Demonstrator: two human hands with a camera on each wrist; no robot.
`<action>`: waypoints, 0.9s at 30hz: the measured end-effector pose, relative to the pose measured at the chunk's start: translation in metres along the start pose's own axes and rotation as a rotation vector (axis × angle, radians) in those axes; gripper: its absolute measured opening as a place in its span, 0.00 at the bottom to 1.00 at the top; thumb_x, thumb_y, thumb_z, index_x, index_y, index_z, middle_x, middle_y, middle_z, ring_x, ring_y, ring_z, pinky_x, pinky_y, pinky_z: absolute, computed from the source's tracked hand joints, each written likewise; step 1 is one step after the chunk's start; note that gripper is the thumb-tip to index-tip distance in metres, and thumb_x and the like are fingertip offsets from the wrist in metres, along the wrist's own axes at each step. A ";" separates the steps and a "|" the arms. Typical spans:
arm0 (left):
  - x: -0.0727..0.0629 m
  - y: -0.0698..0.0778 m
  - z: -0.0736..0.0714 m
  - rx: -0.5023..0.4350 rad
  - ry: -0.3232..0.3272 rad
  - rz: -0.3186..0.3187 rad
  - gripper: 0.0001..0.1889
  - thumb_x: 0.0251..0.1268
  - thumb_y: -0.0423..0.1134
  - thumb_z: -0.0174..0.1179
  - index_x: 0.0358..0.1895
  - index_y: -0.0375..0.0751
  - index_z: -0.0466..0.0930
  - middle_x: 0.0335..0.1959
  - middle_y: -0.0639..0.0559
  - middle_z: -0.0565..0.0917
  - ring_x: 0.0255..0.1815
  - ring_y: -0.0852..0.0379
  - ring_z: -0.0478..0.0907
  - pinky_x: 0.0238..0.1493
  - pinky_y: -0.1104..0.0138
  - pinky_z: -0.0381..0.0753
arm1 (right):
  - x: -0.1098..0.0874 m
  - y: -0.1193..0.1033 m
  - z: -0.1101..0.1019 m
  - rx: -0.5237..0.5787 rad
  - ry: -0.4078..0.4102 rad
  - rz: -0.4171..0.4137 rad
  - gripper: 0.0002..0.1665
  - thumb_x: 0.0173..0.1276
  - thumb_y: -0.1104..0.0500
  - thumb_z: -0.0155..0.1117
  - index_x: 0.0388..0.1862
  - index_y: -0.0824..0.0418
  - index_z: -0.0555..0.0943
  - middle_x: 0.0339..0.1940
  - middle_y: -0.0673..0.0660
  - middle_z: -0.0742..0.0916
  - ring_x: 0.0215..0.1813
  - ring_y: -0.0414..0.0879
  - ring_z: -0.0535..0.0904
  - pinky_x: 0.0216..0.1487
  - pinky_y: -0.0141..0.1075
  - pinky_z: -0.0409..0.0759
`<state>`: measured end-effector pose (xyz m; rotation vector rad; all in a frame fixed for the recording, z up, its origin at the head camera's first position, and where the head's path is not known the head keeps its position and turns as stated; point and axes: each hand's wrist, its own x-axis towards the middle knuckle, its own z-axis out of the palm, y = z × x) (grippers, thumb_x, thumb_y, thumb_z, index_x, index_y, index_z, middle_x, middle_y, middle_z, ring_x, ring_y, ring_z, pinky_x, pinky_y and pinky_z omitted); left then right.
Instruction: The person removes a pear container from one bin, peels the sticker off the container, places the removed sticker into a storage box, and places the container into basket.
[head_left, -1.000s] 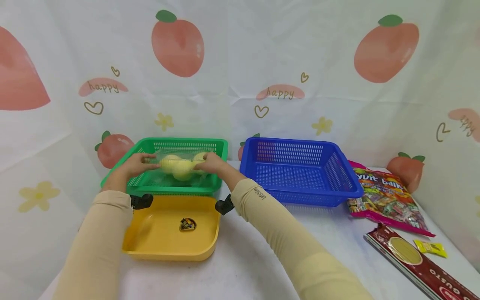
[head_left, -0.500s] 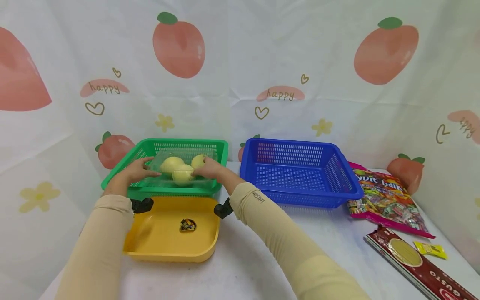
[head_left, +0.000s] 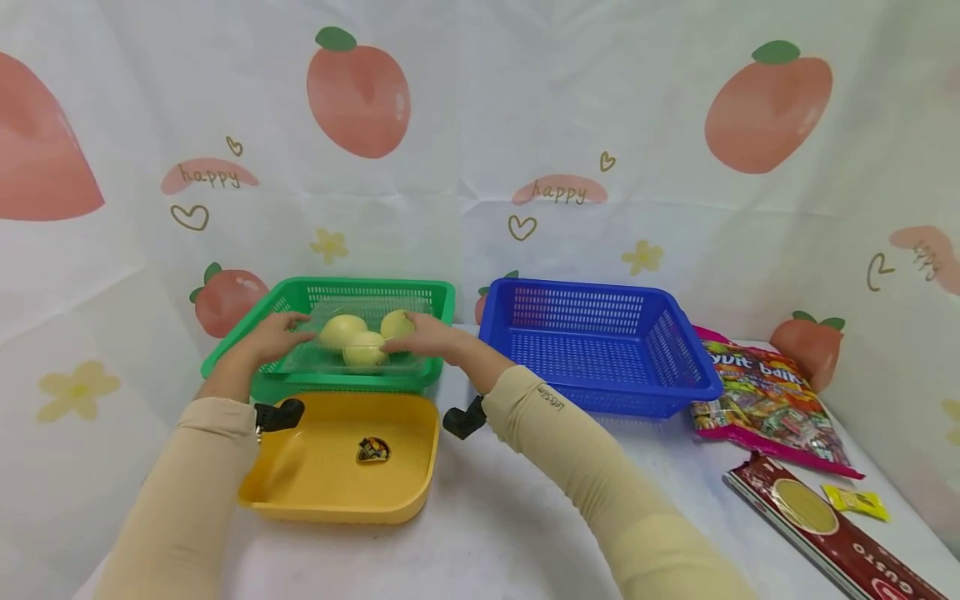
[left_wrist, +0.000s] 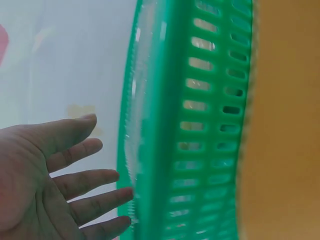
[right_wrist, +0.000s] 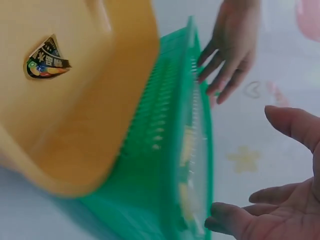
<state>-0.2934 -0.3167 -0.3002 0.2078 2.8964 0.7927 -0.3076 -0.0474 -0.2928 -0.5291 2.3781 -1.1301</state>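
In the head view, a clear plastic pack (head_left: pixel 315 358) with 3 pale yellow round fruits (head_left: pixel 365 350) lies in the green basket (head_left: pixel 341 383). My left hand (head_left: pixel 272 337) hovers by the pack's left end. In the left wrist view its fingers (left_wrist: pixel 97 179) are spread and hold nothing. Over the pack's right side is my right hand (head_left: pixel 438 339), seen in the right wrist view with thumb and fingers (right_wrist: pixel 227 216) apart and nothing between them. Whether the fingertips touch the pack is unclear.
A yellow bin (head_left: pixel 322 479) with a sticker stands in front of the green basket. To the right is a blue basket (head_left: pixel 581 354). Farther right lie a candy bag (head_left: pixel 772 404), a long dark red packet (head_left: pixel 825 521) and a small yellow packet (head_left: pixel 855 502).
The pack has come down into the green basket and lies still. Both hands have let go of it, and the right hand has drawn slightly to the right.
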 end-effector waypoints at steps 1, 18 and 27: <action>0.000 0.001 -0.001 0.001 0.005 0.009 0.30 0.73 0.42 0.43 0.67 0.20 0.51 0.66 0.18 0.52 0.65 0.23 0.51 0.61 0.37 0.61 | -0.004 0.001 -0.005 -0.003 -0.007 -0.001 0.50 0.64 0.44 0.59 0.76 0.53 0.45 0.77 0.54 0.54 0.77 0.50 0.49 0.74 0.49 0.56; -0.025 0.047 0.011 0.228 0.127 0.082 0.32 0.71 0.51 0.47 0.68 0.30 0.57 0.70 0.26 0.53 0.69 0.28 0.49 0.65 0.36 0.54 | -0.110 0.065 -0.081 0.006 0.003 -0.104 0.55 0.62 0.43 0.61 0.76 0.42 0.36 0.78 0.52 0.48 0.78 0.53 0.44 0.73 0.55 0.53; -0.056 0.079 0.022 0.447 0.311 0.234 0.30 0.63 0.45 0.57 0.64 0.30 0.65 0.69 0.25 0.55 0.67 0.25 0.54 0.65 0.35 0.54 | -0.178 0.100 -0.102 -0.022 0.017 -0.071 0.54 0.64 0.42 0.59 0.76 0.42 0.35 0.78 0.58 0.43 0.75 0.67 0.42 0.69 0.65 0.49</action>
